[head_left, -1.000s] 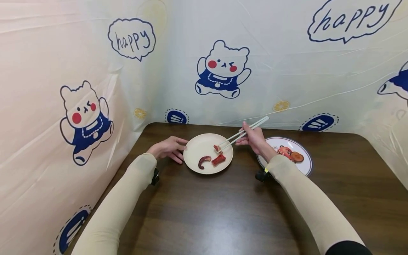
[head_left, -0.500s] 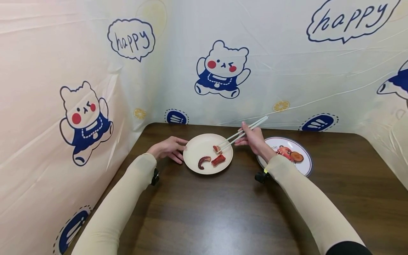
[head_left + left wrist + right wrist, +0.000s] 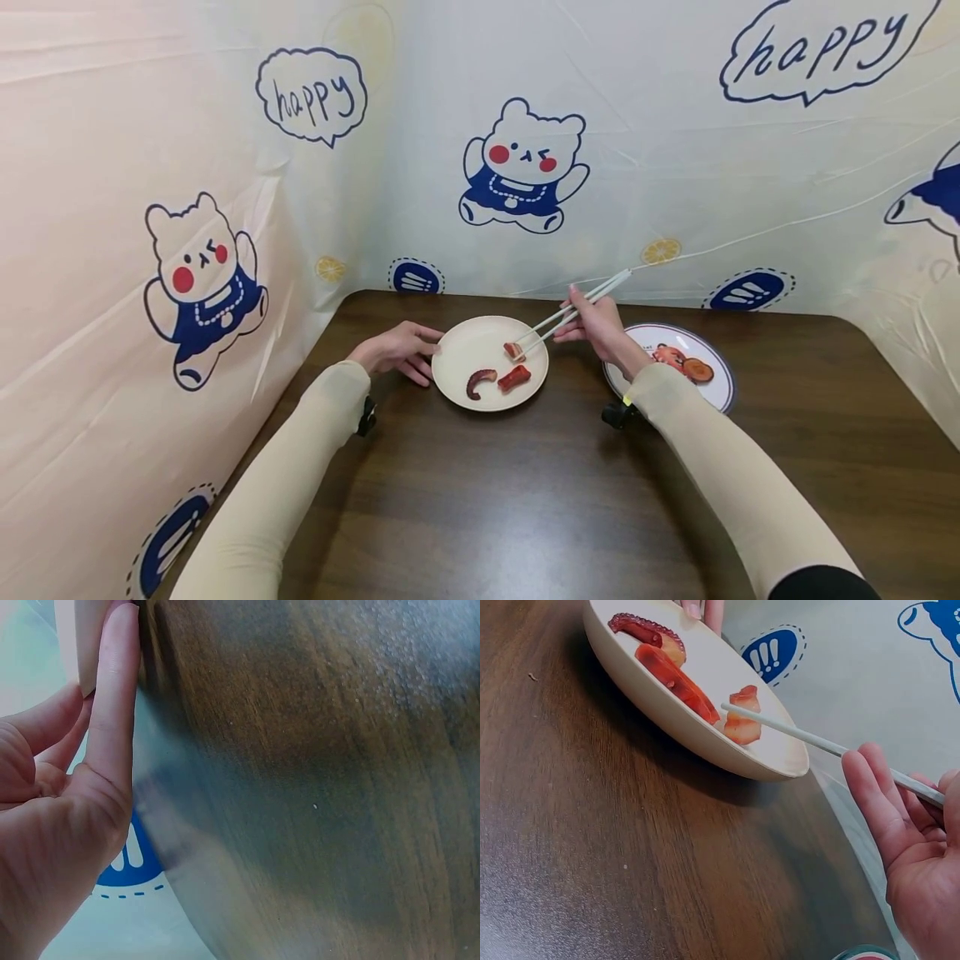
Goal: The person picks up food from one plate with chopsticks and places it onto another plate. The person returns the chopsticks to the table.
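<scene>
My left hand [image 3: 396, 348] holds the left rim of a round cream plate [image 3: 461, 346], its thumb and fingers on either side of the rim in the left wrist view. My right hand [image 3: 596, 327] grips a pair of pale green chopsticks [image 3: 613, 286] slanting down to the left. Their tips are at a streaky reddish-white piece of meat [image 3: 742, 724] on the plate's right side; I cannot tell whether they pinch it. Beside it on the plate lie a glossy red piece of food [image 3: 514, 379] and a curled dark octopus tentacle [image 3: 480, 382].
Partly beneath my right forearm stands a white plate [image 3: 718, 392] with a blue rim and a red-orange bear-like picture. Beside that picture is a round brown slice [image 3: 699, 370]. Both plates stand on a dark wooden table [image 3: 480, 492], with a printed curtain [image 3: 420, 167] behind.
The streaky piece of meat at the chopstick tips has turned slightly. Both hands and both plates stay nearly where they were.
</scene>
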Tool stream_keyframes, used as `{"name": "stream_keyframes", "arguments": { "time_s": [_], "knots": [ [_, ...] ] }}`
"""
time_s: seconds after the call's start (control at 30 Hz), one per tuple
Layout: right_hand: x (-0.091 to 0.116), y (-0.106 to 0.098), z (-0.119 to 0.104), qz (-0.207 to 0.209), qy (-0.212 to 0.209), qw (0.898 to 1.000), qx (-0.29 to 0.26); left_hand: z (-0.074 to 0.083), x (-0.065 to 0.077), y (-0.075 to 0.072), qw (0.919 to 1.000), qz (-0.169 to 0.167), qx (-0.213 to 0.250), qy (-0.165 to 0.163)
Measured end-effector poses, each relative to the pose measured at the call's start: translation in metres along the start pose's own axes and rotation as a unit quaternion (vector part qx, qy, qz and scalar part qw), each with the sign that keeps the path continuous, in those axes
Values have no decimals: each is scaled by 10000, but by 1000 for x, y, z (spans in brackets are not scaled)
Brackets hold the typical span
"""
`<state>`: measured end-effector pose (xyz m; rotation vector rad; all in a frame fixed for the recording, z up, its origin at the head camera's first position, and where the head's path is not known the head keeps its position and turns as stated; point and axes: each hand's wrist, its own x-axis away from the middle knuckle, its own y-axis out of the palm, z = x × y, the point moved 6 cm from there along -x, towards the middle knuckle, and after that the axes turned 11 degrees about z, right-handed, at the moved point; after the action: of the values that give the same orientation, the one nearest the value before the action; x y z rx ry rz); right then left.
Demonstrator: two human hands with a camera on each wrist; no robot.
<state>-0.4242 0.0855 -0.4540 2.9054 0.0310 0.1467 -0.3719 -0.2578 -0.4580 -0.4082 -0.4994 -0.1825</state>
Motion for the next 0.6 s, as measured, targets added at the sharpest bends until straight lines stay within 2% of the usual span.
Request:
{"name": "stream_keyframes", "arguments": {
  "time_s": [0.33,0.6],
  "knots": [
    [0,5,-3,-57,-91,9999,113,0,0,1,10000,79,-22,-6],
    [-1,9,-1,-16,-183,9996,226,1,-1,1,9999,-24,-33,93]
  ]
}}
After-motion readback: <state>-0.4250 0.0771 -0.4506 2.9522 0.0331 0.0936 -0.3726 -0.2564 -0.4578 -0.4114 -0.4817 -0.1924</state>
